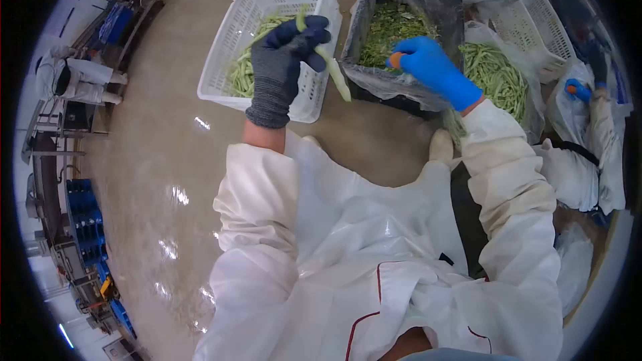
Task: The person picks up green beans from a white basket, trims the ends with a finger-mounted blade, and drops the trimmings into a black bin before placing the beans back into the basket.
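My left hand (284, 57), in a dark grey knitted glove, is closed around a long pale green bean (336, 79). The bean slants down to the right, and its upper end shows above the fingers. Below that hand is a white slatted crate (224, 60) with green beans (242, 79) in it. My right hand (428, 67), in a blue glove, is closed over the near right part of a dark crate lined with clear plastic (394, 83). A small orange piece (396, 60) shows at its fingertips; its kind cannot be made out. Green trimmings (394, 30) lie in the dark crate.
A clear bag of green beans (495, 77) stands to the right of the dark crate. Behind it is another white crate (545, 17). A co-worker's blue-gloved hand (578, 89) is at the far right. Another person (80, 77) and blue bins (85, 220) are at left.
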### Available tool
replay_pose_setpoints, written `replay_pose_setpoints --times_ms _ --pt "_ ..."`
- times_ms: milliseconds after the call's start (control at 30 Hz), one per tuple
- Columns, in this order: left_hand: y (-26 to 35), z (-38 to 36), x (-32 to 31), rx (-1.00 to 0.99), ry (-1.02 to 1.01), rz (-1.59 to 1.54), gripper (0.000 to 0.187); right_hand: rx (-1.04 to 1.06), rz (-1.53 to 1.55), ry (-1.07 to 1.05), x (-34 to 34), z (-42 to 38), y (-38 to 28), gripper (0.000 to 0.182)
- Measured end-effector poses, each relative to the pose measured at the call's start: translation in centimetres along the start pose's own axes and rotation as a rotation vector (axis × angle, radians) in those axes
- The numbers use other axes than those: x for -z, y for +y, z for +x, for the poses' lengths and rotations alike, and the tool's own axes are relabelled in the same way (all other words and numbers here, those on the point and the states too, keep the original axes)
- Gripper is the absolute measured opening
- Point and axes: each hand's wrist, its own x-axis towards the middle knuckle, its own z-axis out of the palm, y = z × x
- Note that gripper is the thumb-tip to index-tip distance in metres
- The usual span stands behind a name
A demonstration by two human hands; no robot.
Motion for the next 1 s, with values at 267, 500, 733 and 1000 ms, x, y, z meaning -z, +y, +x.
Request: replay_pose_setpoints --times_ms 267,500,733,1000 --pt "-0.8 0.4 2.8 -0.061 0.074 -0.041 0.026 0.199 -0.136 0.23 -0.7 0.5 1.0 0.052" --pt "-2.8 0.0 1.0 -0.054 0.105 -0.053 0.022 0.014 0.143 -0.215 -7.6 -2.2 -4.2 0.03" --pt "-2.0 8.7 16.4 -0.296 0.589 0.515 0.02 0.284 -0.66 -0.417 -5.2 -6.0 3.4 0.012" --pt "-18.0 12.9 24.6 0.46 0.2 1.565 0.032 0.274 -0.475 -0.4 -4.0 -6.6 2.0 0.007"
